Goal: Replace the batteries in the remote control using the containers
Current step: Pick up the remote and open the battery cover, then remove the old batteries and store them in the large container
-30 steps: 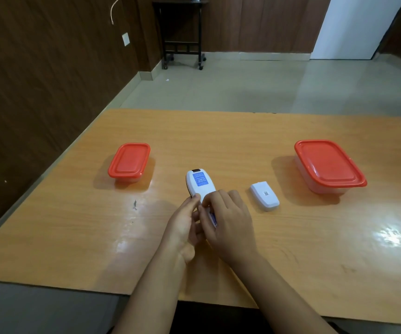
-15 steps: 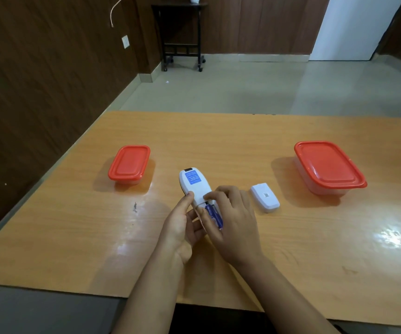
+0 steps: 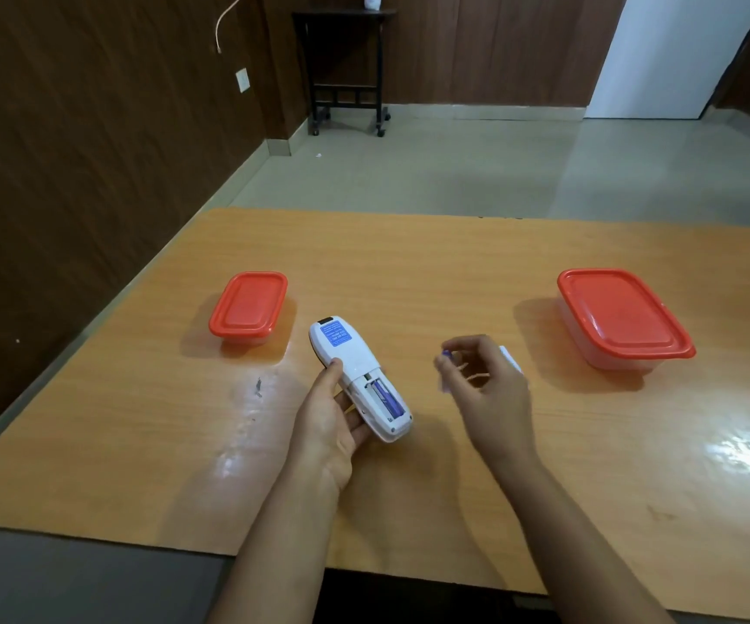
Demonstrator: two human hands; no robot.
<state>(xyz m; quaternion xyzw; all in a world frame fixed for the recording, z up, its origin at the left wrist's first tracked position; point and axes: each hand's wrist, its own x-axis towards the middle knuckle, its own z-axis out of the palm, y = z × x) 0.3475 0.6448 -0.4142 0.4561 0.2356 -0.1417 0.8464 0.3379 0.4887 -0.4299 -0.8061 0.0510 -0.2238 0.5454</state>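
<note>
Near the middle of the table [image 3: 409, 263], the remote [image 3: 346, 358] is lying back up, its blue-labelled end pointing away from the person and slightly left. Its battery compartment [image 3: 375, 394] is standing uncovered at the near end, and one purple battery [image 3: 384, 396] is sitting in the right-hand slot while the slot beside it is showing bare white plastic.

The left hand [image 3: 332, 421] is cradling the remote from the left and from below, fingers curling under the body and the thumb [image 3: 335, 367] pressing on its left edge. Whether the remote is also resting on the table is not clear from this angle.

To the right, apart from the remote, the right hand [image 3: 490, 389] is hovering above the table with its fingers curling inward, pinching a small purple thing at the fingertips. That thing is blurred, but it is probably a second battery [image 3: 445, 369]. Behind this hand, a corner of the white cover [image 3: 512, 358] is peeking out on the table.

Farther left, a small container [image 3: 249, 308] with a red lid is sitting closed. Farther right, well apart from the hands, a large container [image 3: 621, 317] with a red lid is sitting closed too. Beyond the table, a dark side table [image 3: 346, 69] is standing against the wood-panelled wall.
</note>
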